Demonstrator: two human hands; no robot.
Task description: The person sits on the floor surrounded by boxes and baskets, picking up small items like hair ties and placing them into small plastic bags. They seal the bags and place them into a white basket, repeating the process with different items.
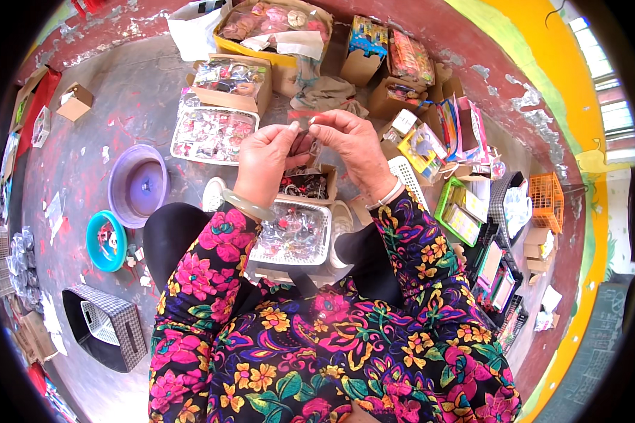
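Apparently, I had the left hand (pixel 267 156) and right hand (pixel 355 149), fingertips pinched closed, holding a small clear packet (pixel 304 123) midway between them, its red strip (pixel 303 114) lying crosswise.

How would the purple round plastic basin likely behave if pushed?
The purple basin would probably slide rather than tip, sitting on a broad base. Its evenly curved rim suggests stiffness; its open, hollow form suggests it's light for its size.

packet (pixel 303 115): red-topped | shirt (pixel 331 352): black, multicoloured floral | large basin (pixel 140 171): purple | small basin (pixel 106 264): turquoise | crate (pixel 547 203): orange
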